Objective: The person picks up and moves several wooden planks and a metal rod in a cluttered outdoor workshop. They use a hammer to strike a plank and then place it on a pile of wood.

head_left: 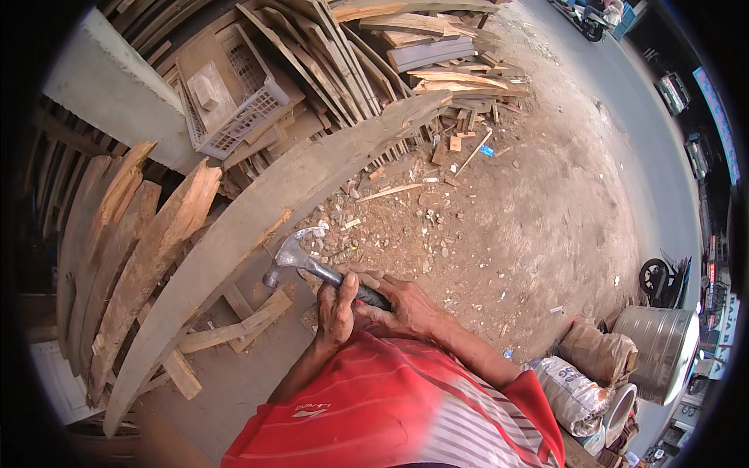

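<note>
A claw hammer (292, 254) with a grey metal head and a dark handle is held close in front of my red shirt. Its head points to the left and away from me. My left hand (335, 315) is closed about the handle, thumb and finger pressed along it. Around the handle's lower end, my right hand (412, 307) is closed too, partly covering it. Just beyond the hammer head, a long weathered plank (261, 218) runs slanting from the lower left to the upper middle, bent by the lens.
Rough boards (148, 257) with splintered ends lean at the left. Stacked lumber (437, 54) and a white plastic crate (234, 129) lie farther off. Wood scraps and rubble litter the dirt ground (515, 210). Sacks (573, 394) and a metal drum (651, 351) stand at the right, near a road (663, 156).
</note>
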{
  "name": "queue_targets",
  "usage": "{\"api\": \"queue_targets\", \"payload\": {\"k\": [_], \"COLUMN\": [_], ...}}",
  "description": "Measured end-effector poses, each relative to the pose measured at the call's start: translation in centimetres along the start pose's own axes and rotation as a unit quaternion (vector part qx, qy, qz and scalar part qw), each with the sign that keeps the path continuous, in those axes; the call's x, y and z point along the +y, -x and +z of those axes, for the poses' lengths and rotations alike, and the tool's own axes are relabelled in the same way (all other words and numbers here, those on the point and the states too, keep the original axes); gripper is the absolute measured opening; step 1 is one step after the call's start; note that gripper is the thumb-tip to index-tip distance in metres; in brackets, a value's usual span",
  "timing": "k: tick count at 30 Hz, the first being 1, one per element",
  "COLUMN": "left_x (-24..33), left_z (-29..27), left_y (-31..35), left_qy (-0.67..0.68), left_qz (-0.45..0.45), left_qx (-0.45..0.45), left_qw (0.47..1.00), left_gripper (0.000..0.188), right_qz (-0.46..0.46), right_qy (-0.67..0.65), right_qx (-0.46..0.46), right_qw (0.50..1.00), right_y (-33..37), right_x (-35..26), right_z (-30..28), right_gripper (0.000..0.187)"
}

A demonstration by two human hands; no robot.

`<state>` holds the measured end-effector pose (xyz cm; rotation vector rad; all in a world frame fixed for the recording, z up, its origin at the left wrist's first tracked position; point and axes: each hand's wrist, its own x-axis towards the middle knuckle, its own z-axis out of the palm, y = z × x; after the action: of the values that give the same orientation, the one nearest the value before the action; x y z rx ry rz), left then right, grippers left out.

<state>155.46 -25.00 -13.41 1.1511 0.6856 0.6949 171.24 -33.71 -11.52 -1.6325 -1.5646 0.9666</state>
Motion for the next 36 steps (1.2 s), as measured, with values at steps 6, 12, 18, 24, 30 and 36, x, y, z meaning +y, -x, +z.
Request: {"api": "queue_targets", "payload": {"k": [6, 12, 18, 24, 30, 36], "left_x": [-0.2, 3.3, 2.6, 2.9, 4.1, 3.7], "left_z": [1.4, -1.2, -1.8, -1.9, -1.4, -1.3], "left_y": [-4.9, -9.8, -14.3, -15.5, -15.9, -17.0], "left_qy": [-0.021, -0.208, -0.277, -0.387, -0.326, -0.395], "left_qz": [0.078, 0.129, 0.16, 0.159, 0.044, 0.088], "left_qx": [0.197, 0.31, 0.337, 0.393, 0.431, 0.482], "left_qw": [0.977, 0.919, 0.886, 0.819, 0.84, 0.777], "left_gripper": [0.034, 0.031, 0.021, 0.019, 0.022, 0.018], "right_qz": [-0.008, -0.048, -0.116, 0.0, 0.011, -0.045], "right_qy": [0.084, 0.242, 0.409, 0.371, 0.249, 0.26], "right_qx": [-0.004, 0.072, 0.027, -0.258, -0.437, -0.419], "right_qw": [0.996, 0.966, 0.905, 0.892, 0.864, 0.869], "right_y": [-3.1, -10.9, -20.5, -27.2, -31.9, -32.0], "right_x": [4.3, 5.7, 7.8, 7.5, 8.5, 9.1], "right_z": [-10.4, -19.1, -26.1, -29.0, -29.0, -28.7], "right_gripper": [0.056, 0.069, 0.094, 0.087, 0.087, 0.081]}}
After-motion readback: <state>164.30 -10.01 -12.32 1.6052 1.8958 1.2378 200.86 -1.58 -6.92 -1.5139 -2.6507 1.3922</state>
